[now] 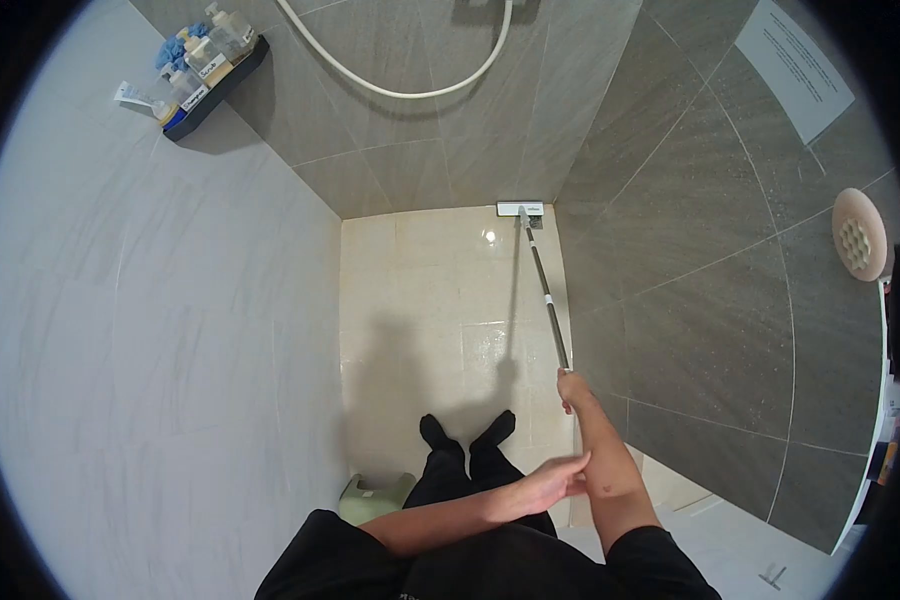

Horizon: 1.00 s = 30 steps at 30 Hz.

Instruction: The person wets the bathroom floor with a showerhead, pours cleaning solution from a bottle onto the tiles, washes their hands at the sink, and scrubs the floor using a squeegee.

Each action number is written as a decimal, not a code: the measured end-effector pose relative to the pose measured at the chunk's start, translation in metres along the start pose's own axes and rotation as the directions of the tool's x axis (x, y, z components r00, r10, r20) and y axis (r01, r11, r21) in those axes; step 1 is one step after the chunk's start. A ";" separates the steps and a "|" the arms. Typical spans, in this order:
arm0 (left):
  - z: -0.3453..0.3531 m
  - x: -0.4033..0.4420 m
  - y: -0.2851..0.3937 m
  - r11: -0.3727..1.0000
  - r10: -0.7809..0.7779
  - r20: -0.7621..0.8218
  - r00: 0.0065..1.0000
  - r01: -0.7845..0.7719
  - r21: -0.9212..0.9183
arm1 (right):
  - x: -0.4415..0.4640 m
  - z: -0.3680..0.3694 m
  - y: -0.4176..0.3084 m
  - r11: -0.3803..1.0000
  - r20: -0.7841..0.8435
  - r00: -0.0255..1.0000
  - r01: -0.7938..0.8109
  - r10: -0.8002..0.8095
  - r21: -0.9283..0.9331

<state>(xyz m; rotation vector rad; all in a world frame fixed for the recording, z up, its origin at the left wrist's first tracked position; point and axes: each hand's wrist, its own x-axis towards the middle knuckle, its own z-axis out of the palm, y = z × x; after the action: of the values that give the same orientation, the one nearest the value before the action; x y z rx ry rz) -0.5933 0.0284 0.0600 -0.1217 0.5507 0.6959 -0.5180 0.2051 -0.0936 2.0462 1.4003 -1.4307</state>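
The right hand [568, 388] gripped a stick [546, 290]; the left hand [552, 484] was open. A shelf [220, 92] bottle [208, 66] held yellowish stuff.

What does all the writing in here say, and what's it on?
I can't read any of it for sure:
Paper sheet: rows of print, too small.
Pump bottles: labels too blurred.
White tube: marks too blurred.
Long-handled tool: mark on its white head, too small.
Black shirt: letters cut off.

The floor [410, 290] is cream; the wall at twelve o'clock [370, 140] is grey with pale lines; the stool [378, 498] at six is light green; the shelf [220, 90] at eleven is black.
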 end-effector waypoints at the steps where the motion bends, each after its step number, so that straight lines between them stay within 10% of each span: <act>1: -0.009 -0.007 -0.003 0.991 -0.123 0.121 0.985 0.115 0.069 | -0.005 0.001 0.008 1.000 0.000 1.000 -0.003 0.003 0.006; 6: 0.004 -0.075 0.045 0.958 -0.230 0.287 0.930 0.165 0.235 | -0.067 0.064 0.204 0.936 -0.195 0.967 0.092 -0.166 -0.339; 7: -0.009 -0.082 0.060 0.984 -0.125 0.261 0.957 0.087 0.153 | -0.081 0.074 0.293 0.689 0.003 0.736 0.635 -0.677 -0.348; 8: -0.025 -0.091 0.072 0.979 0.060 0.117 0.991 -0.081 0.188 | -0.136 0.080 0.295 0.907 -0.123 0.989 0.023 -0.082 -0.421; 12: -0.143 -0.157 0.104 0.858 0.502 -0.194 0.843 -0.459 0.230 | -0.232 0.071 0.296 0.863 -0.086 0.982 -0.188 0.167 -0.468; 17: -0.315 -0.249 0.061 0.876 0.462 -0.703 0.541 -0.156 0.456 | -0.113 0.095 0.202 0.835 -0.025 0.952 0.255 -0.306 -0.488; 18: -0.359 -0.263 0.041 0.856 0.458 -0.755 0.468 -0.005 0.516 | -0.078 0.103 0.154 0.948 -0.055 0.998 -0.018 0.000 -0.319; 21: -0.431 -0.309 -0.006 0.622 0.522 -0.746 0.414 0.413 0.665 | -0.036 0.101 0.001 0.961 0.059 0.997 0.071 -0.057 -0.269; 23: -0.422 -0.339 -0.010 0.138 0.382 -0.763 0.521 0.784 0.605 | -0.049 0.109 -0.032 0.966 0.035 0.999 0.047 -0.039 -0.255; 26: -0.423 -0.344 -0.014 0.053 0.419 -0.663 0.620 0.713 0.700 | -0.057 0.128 0.044 0.958 -0.114 0.992 0.017 -0.051 -0.287; 27: -0.421 -0.340 -0.012 0.055 0.418 -0.659 0.625 0.707 0.705 | -0.062 0.138 0.116 0.849 -0.108 0.936 0.251 -0.336 -0.465; 29: -0.412 -0.326 -0.008 0.519 0.504 -0.669 0.546 0.427 0.740 | -0.137 0.149 0.211 0.893 -0.226 0.972 -0.047 -0.062 -0.447; 30: -0.407 -0.320 -0.005 0.530 0.508 -0.669 0.543 0.415 0.739 | -0.203 0.137 0.222 0.882 -0.142 0.989 -0.091 0.027 -0.463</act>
<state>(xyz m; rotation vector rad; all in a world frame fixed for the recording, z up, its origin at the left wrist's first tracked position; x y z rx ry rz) -0.9718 -0.2760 -0.1206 0.5694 1.8675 0.2803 -0.4214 -0.1081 -0.0514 1.8659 1.5375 -0.8308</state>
